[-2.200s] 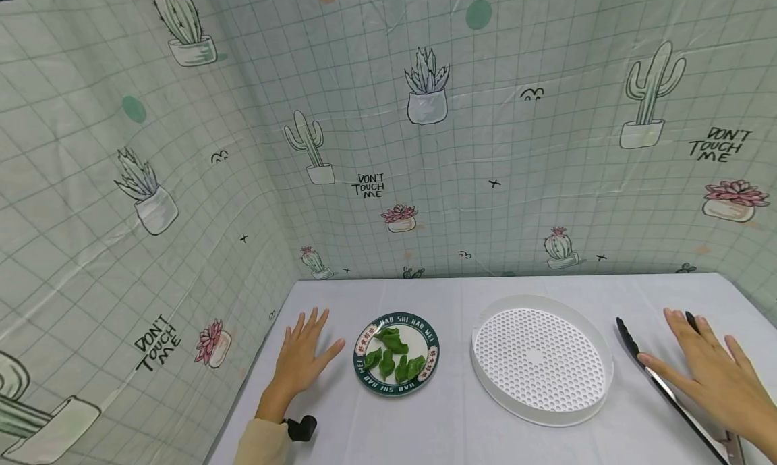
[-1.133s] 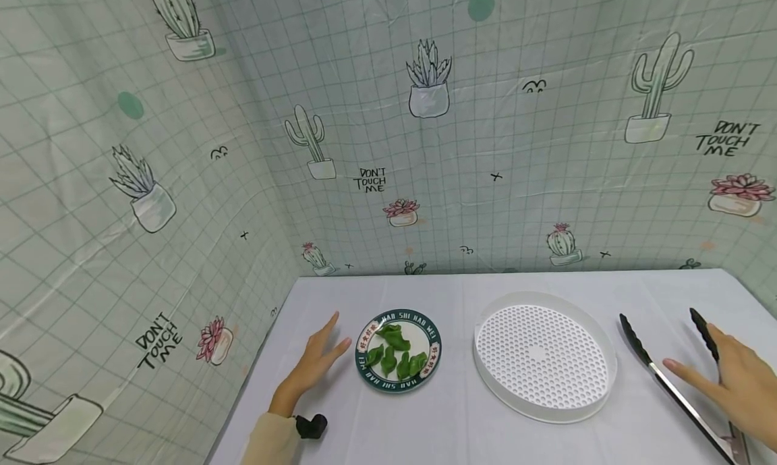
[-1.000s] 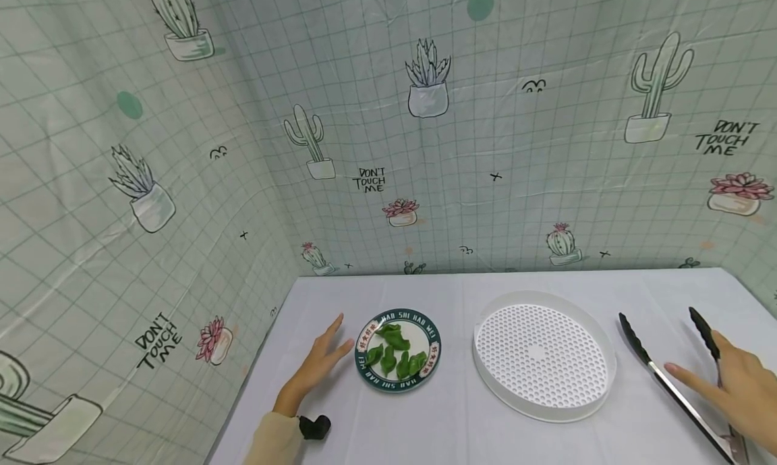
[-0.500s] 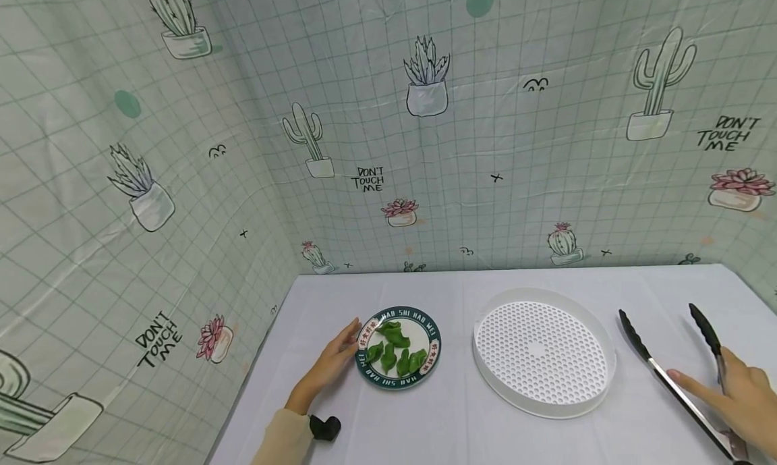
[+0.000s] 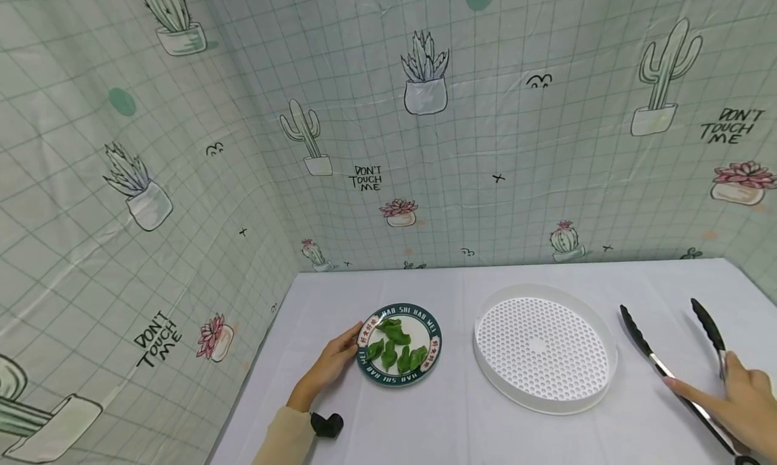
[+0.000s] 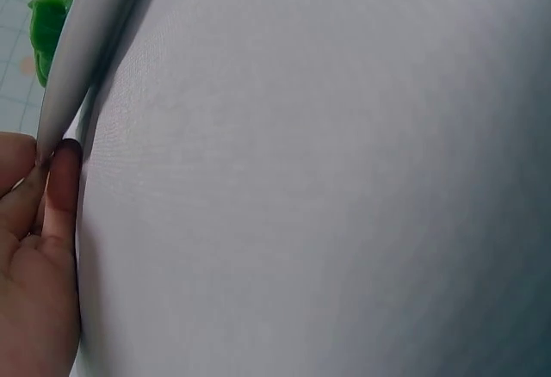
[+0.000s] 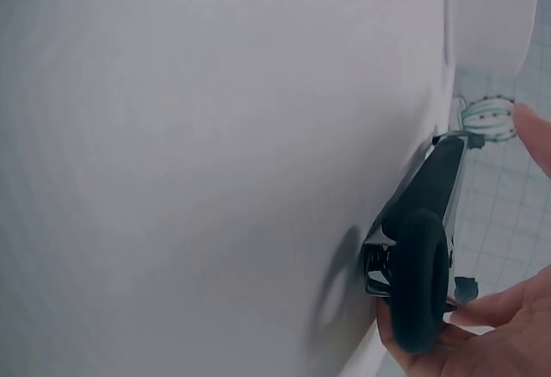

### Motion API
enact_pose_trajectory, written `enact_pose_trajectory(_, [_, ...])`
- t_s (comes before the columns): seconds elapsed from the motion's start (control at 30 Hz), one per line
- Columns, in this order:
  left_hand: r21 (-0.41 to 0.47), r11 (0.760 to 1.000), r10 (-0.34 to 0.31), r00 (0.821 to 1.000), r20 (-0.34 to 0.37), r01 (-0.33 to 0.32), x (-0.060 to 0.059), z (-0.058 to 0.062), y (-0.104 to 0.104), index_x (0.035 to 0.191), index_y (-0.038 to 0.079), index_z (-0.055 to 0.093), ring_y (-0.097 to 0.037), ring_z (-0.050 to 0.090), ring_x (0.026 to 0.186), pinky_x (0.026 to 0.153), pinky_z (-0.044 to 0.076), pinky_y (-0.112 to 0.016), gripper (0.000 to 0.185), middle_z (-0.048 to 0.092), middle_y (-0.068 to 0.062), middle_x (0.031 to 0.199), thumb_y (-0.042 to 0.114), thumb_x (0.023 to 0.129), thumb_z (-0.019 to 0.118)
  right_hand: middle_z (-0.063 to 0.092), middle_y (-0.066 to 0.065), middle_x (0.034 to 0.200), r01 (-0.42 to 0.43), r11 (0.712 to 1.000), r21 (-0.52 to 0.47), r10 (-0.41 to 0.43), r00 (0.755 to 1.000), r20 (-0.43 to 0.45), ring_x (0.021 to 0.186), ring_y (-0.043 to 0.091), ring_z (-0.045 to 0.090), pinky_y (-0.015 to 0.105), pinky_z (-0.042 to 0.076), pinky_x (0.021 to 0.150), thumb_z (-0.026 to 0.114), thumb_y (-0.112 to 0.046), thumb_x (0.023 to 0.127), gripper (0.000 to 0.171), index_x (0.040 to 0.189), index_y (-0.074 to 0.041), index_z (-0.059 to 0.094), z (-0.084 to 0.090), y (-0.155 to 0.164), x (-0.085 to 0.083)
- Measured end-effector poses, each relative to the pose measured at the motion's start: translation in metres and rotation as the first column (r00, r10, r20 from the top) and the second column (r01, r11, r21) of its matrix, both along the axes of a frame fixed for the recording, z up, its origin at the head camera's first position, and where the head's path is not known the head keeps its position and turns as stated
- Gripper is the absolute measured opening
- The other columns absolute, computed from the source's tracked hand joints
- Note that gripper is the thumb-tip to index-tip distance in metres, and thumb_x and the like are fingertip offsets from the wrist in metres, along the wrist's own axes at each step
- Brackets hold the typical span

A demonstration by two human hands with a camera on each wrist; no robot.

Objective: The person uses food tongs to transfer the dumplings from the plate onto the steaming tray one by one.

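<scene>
A round plate [image 5: 397, 382] with a green lettered rim carries several glossy green pieces [image 5: 394, 331] with ruffled edges. My left hand [image 5: 330, 362] holds the plate's left rim. In the left wrist view its fingers [image 6: 62, 188] reach under the tilted rim, which rises off the cloth there. At the right lie metal tongs [image 5: 634, 330] with black tips, their arms spread apart. My right hand [image 5: 743, 404] is on them, thumb across the left arm and fingers curled around the right one. The right wrist view shows the tongs' dark end loop [image 7: 417, 282] close up, with fingers beneath it.
Between the plate and the tongs sits a round white tray [image 5: 485, 384] full of small holes, with a raised rim. A white cloth covers the table [image 5: 449, 424]. Behind it hangs a gridded backdrop [image 5: 473, 215] printed with cacti.
My left hand has moved right from beside the plate and taken hold of its rim. My right hand has come down from above the tongs, its fingers curling around them.
</scene>
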State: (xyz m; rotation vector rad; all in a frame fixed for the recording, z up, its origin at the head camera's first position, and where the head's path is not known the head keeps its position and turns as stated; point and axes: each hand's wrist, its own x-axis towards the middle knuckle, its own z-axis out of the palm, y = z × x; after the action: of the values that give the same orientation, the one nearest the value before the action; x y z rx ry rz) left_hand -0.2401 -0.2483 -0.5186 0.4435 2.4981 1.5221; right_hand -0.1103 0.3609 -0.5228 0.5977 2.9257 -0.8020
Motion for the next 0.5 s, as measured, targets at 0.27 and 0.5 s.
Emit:
enact_pose_trajectory(0.27, [0.021,1.0,-0.017,0.999,0.028,0.017,0.0006,-0.0021,-0.0041,0.15,-0.011,0.03,-0.045,0.03,0.142,0.116,0.023,-0.056,0.049,0.031,-0.028,0.155,-0.003,0.103,0.042,0.019,0.055,0.109,-0.058,0.998,0.037,0.061,0.994,-0.09,0.101,0.064,0.029,0.075,0.042,0.078,0.078,-0.064,0.074,0.142,0.135,0.033,-0.006,-0.0062,-0.0032,-0.002])
enact_pose_trajectory(0.5, [0.048,0.999,-0.004,0.999,0.054,0.001,0.0016,-0.0032,-0.0024,0.15,-0.01,0.032,-0.042,0.025,0.145,0.118,0.018,-0.054,0.049,0.03,-0.026,0.156,-0.004,0.102,0.043,0.02,0.053,0.108,-0.008,0.999,0.043,0.009,0.999,-0.037,0.089,0.061,0.041,0.07,0.044,0.076,0.091,-0.043,0.067,0.143,0.134,0.033,-0.011,-0.0075,-0.0036,-0.0052])
